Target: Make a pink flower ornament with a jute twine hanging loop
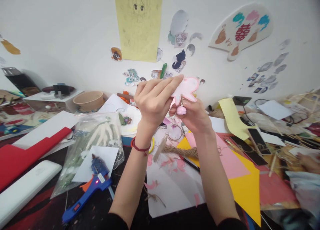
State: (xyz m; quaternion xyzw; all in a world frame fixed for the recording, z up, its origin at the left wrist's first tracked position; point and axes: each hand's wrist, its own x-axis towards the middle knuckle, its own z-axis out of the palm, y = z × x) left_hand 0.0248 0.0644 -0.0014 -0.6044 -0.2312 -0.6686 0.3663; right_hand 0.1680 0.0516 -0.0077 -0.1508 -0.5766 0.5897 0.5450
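Pink-edged cutout (189, 85) looks light and bendable, best held by its edges; the left hand (155, 98) grasps it, the right hand (196, 115) seemingly pinches it beside the bell (181, 110).

You hold up a pink-edged cutout (191, 85) in the fingers of your left hand (155, 98) and right hand (196, 115), a pink bell (181, 110) just below it. Pink scraps (172, 164) lie on white paper (172, 198); a blue glue gun (87, 194) rests near left on the surface (87, 218).
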